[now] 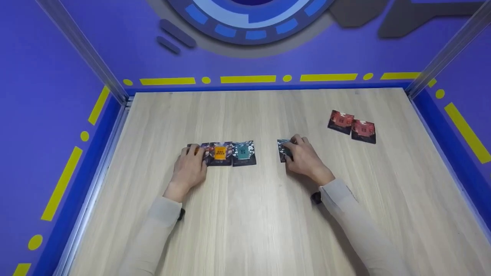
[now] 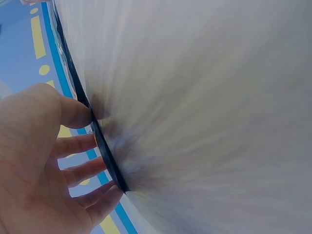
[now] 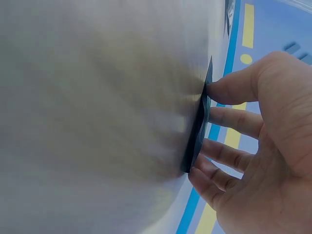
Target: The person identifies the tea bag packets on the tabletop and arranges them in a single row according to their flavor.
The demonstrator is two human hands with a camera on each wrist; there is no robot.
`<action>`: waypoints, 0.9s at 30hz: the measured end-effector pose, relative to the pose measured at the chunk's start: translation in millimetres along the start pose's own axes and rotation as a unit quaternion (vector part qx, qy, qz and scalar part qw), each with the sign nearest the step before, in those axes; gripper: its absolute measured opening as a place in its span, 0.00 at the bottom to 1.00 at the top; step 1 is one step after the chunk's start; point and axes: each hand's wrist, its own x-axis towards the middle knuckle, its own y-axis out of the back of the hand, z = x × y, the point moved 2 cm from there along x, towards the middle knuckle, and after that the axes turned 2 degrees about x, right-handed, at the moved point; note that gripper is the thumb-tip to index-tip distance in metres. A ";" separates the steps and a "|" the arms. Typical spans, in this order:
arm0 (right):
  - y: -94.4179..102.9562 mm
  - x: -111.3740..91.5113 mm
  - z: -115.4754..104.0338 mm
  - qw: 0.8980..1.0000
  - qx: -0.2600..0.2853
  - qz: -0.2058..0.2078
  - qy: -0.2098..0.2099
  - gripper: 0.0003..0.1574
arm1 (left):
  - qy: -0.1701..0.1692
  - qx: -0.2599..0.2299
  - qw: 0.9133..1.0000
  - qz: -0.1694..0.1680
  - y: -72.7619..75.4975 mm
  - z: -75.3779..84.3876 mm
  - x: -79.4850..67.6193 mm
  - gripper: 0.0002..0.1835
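Three flat square packets form a row on the wooden table, in the head view. At its left end, my left hand (image 1: 190, 168) rests on a packet with a dark printed face (image 2: 109, 158), mostly covered by the fingers. Beside it lie an orange-labelled packet (image 1: 220, 153) and a teal-labelled packet (image 1: 243, 153). Apart from the row, to its right, my right hand (image 1: 305, 156) holds another teal-labelled packet (image 1: 282, 149). Thumb and fingertips span this packet (image 3: 199, 129) close to the tabletop in the right wrist view, and the hand hides its right part.
Two red-labelled packets (image 1: 341, 120) lie edge to edge at the back right of the wooden table (image 1: 245, 230). Blue-purple panels (image 1: 253, 65) with yellow markings enclose the back and both sides.
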 end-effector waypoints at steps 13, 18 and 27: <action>-10.9 9.2 -23.3 0.999 -0.030 0.006 0.026 0.30 | -0.005 0.005 1.000 -0.003 1.3 0.3 0.3 0.28; -14.8 13.6 -33.4 0.999 -0.035 -0.002 0.028 0.31 | -0.004 0.008 1.000 -0.008 2.2 1.0 1.7 0.28; -21.1 19.1 -47.6 0.999 -0.026 -0.011 0.032 0.31 | -0.001 0.006 1.000 -0.006 2.1 1.9 0.7 0.29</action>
